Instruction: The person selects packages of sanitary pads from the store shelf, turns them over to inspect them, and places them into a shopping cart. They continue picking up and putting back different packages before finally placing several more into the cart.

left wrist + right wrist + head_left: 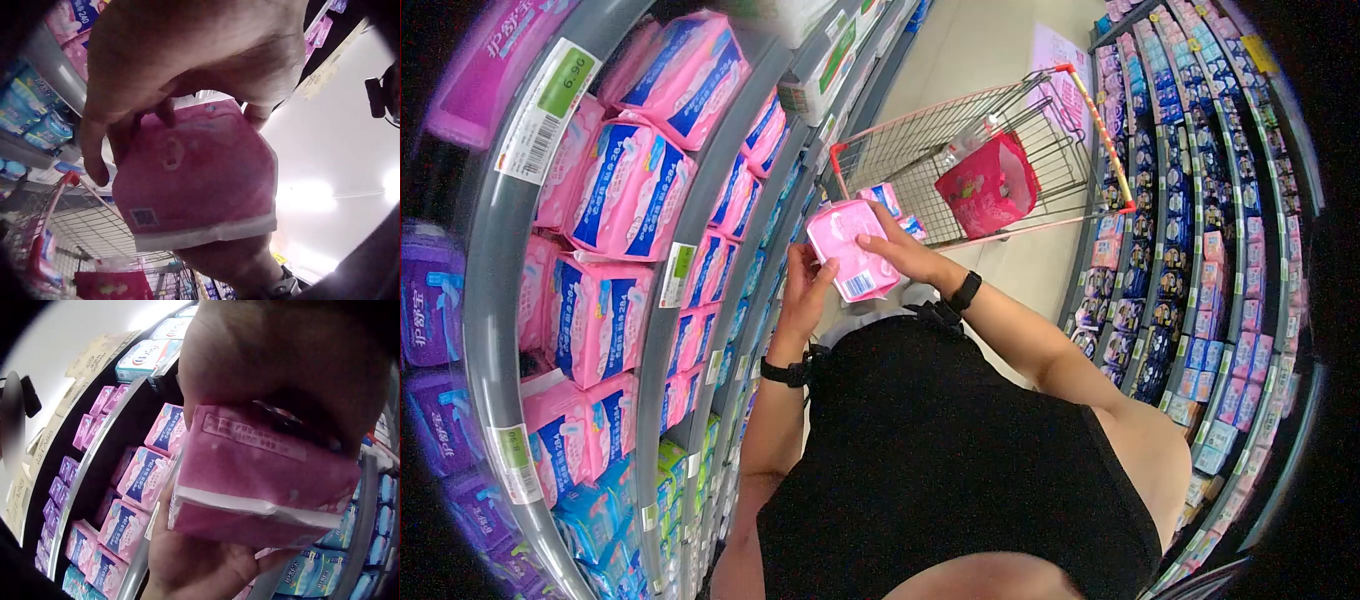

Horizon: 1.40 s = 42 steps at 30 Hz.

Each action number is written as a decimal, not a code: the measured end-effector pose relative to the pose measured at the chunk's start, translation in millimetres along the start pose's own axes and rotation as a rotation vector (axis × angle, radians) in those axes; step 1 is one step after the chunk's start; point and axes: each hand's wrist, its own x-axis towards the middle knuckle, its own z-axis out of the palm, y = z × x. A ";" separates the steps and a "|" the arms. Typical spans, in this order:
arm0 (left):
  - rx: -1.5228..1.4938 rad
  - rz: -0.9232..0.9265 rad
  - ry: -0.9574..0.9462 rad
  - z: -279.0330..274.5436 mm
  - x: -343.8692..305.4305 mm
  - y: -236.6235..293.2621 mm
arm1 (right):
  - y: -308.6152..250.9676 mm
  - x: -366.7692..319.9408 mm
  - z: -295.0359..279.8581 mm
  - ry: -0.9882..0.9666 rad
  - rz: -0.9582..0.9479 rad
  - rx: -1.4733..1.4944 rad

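Note:
A pink pack of sanitary pads (847,228) is held in front of the body between both hands, a barcode on the side turned up. My left hand (804,290) grips its near left edge, thumb on top. From the other side my right hand (908,252) holds the right edge, its thumb lying over the upper face. The left wrist view shows the underside of the pack (200,172) with a small printed square. In the right wrist view, a lengthwise white seam crosses the pack (262,509).
Shelves with pink and blue packs (635,185) stand close on the left. Ahead is a wire shopping cart (900,150) holding a red bag (990,190) and several small packs. Another stocked shelf (1165,230) lines the aisle's right side. Pale floor (970,50) runs between.

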 end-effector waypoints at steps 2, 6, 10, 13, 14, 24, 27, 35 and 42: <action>0.028 0.003 0.017 -6.3 -3.6 1.0 | 4.6 5.6 4.8 -0.029 0.002 0.033; -0.046 -0.052 0.039 -9.3 -8.1 13.7 | 9.5 12.7 13.0 -0.049 -0.038 0.061; 0.002 -0.009 0.054 -15.5 -0.3 3.7 | 6.4 14.4 13.2 -0.078 -0.063 -0.077; 0.055 -0.012 0.038 -14.1 7.8 4.4 | 14.8 17.3 9.6 -0.072 -0.066 -0.049; 0.075 -0.013 0.029 -10.4 8.5 7.3 | 14.4 15.8 8.3 -0.044 -0.062 -0.040; 0.107 0.021 -0.079 3.6 28.9 -10.8 | 7.6 3.6 -6.4 0.089 0.002 -0.103; 0.062 0.016 -0.077 12.1 29.7 -5.4 | 2.6 -0.4 -11.8 0.086 0.015 -0.117; -0.131 0.115 -0.028 0.7 39.5 0.6 | 3.7 5.5 -18.0 0.023 0.145 0.629; -0.107 0.083 -0.048 11.6 35.4 16.2 | 25.2 17.3 -26.8 0.044 0.184 0.694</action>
